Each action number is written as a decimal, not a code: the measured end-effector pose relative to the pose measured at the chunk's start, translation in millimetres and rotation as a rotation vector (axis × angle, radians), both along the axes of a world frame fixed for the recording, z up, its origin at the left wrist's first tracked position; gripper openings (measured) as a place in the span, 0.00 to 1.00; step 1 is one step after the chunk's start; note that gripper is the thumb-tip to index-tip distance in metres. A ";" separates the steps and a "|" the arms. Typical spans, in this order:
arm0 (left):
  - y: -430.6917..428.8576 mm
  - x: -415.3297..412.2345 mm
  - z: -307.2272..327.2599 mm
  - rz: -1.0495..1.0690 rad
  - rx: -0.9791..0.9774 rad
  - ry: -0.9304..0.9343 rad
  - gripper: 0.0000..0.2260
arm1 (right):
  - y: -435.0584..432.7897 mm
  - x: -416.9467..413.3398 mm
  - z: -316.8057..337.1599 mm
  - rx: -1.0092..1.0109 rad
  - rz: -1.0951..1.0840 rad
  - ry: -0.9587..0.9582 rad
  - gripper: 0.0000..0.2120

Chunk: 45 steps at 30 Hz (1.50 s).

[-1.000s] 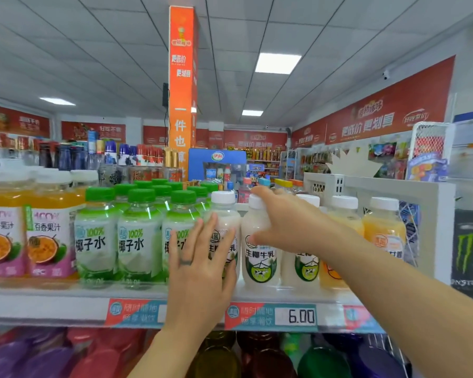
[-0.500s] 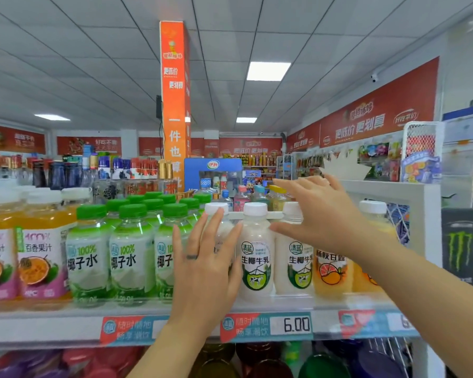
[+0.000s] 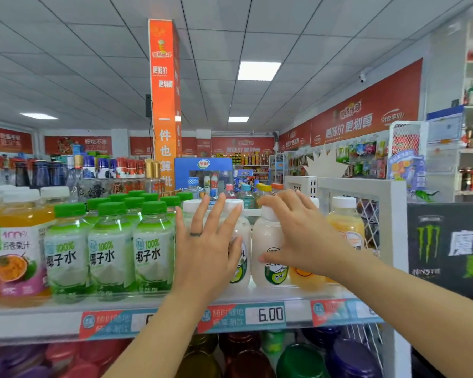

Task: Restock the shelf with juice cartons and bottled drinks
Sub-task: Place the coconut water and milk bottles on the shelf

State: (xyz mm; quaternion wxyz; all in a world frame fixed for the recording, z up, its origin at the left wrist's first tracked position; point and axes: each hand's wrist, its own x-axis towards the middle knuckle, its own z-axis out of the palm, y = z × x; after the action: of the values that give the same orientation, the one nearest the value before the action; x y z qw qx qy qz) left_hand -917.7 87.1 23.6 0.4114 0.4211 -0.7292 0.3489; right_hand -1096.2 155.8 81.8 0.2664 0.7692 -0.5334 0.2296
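Brought right hand [image 3: 303, 241] down from above the row onto the white-capped milky plastic bottle [image 3: 268, 241] — fingers [image 3: 276, 210] spread and released, thumb low on its side. Kept left hand [image 3: 208, 257] flat against neighbouring white bottle [image 3: 242, 236], fingers straight. Found both upright at front of white metal shelf [image 3: 33, 321] — judged row-straightening, not new stock.

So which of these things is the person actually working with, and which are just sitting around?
In the job: left hand, right hand, white bottles, shelf.
Just sitting there: green-capped bottles, orange juice bottle, Monster box, price tag.
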 end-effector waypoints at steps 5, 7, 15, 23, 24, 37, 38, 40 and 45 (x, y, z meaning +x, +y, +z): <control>19.4 -2.4 -15.8 -0.173 0.001 0.126 0.19 | 15.6 -6.5 -10.1 -0.146 0.189 -0.178 0.42; 35.0 -6.2 -27.5 -0.358 0.036 0.239 0.19 | 28.3 -7.4 -10.5 -0.205 0.232 -0.264 0.43; 96.0 -14.1 -91.1 -0.812 0.312 0.456 0.20 | 77.3 2.6 -76.0 -0.027 0.378 -0.660 0.42; 156.6 14.0 -208.3 -0.792 0.836 0.531 0.24 | 106.5 27.7 -195.0 0.338 0.292 -0.962 0.38; 165.2 15.3 -219.5 -0.762 0.910 0.558 0.26 | 109.9 31.2 -207.2 0.390 0.273 -1.009 0.36; 225.9 10.4 -274.5 -0.823 1.608 1.413 0.25 | 144.3 21.5 -298.5 0.897 0.159 -1.691 0.31; 227.7 10.2 -273.6 -0.838 1.656 1.428 0.25 | 146.9 22.0 -301.4 0.937 0.168 -1.755 0.32; 230.8 9.0 -270.5 -0.839 1.732 1.428 0.21 | 151.2 22.4 -304.8 0.947 0.199 -1.837 0.29; 218.7 8.6 -262.5 -0.790 1.856 1.274 0.18 | 155.5 16.0 -313.3 0.854 0.143 -1.916 0.26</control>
State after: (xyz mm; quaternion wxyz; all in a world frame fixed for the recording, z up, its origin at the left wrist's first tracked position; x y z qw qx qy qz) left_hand -909.2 305.8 -238.9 0.3166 0.4015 -0.4468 -0.7341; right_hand -1080.2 311.3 -231.5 -0.5744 0.3255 -0.5112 0.5503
